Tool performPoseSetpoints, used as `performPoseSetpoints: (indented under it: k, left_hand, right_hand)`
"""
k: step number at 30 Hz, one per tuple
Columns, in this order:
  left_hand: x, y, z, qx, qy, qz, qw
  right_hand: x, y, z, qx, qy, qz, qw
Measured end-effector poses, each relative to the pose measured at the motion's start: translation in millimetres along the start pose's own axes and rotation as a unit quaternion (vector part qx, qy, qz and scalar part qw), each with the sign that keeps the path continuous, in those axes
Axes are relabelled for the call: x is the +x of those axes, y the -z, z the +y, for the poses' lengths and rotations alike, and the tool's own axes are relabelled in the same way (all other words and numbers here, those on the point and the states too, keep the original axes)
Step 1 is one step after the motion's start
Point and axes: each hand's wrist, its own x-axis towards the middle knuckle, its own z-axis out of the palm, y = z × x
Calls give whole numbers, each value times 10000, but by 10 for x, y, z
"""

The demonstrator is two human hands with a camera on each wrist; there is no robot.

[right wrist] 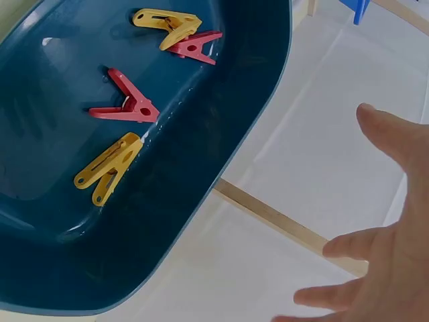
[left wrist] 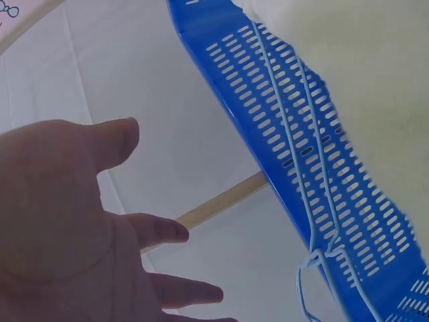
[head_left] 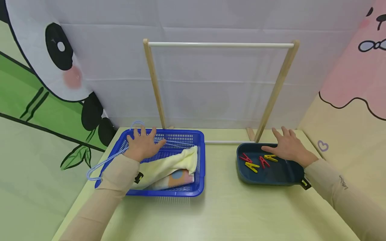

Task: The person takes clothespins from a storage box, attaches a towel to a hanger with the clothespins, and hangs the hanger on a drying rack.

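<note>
Fingers spread, my left hand (head_left: 142,147) hovers above a blue plastic basket (head_left: 199,167), holding nothing. Inside the basket lie a pale yellow folded cloth (head_left: 169,164) and a patterned cloth (head_left: 178,179). Light blue wire hangers (left wrist: 288,127) lie across the basket, one sticking out past its left rim. My right hand (head_left: 287,145) is spread over a dark teal tray (head_left: 271,179), also holding nothing. In the tray are red clothespins (right wrist: 131,100) and yellow clothespins (right wrist: 110,164), several in all.
Behind both containers stands a wooden drying rack (head_left: 278,85) with a white top bar (head_left: 220,45) and a low white bar (head_left: 229,142). The pale table (head_left: 217,207) meets printed cloth walls at the back and sides.
</note>
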Motion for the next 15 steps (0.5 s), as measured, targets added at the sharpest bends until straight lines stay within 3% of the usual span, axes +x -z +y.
performPoseSetpoints:
  k: [6, 15]
  left_hand:
    - [16, 24, -6, 152, -122, 65, 9998]
    - [15, 77, -44, 333, -276, -147, 9990]
  right_hand:
    - [1, -37, 21, 93, 89, -223, 9997]
    - [38, -76, 48, 119, 195, -412, 9989]
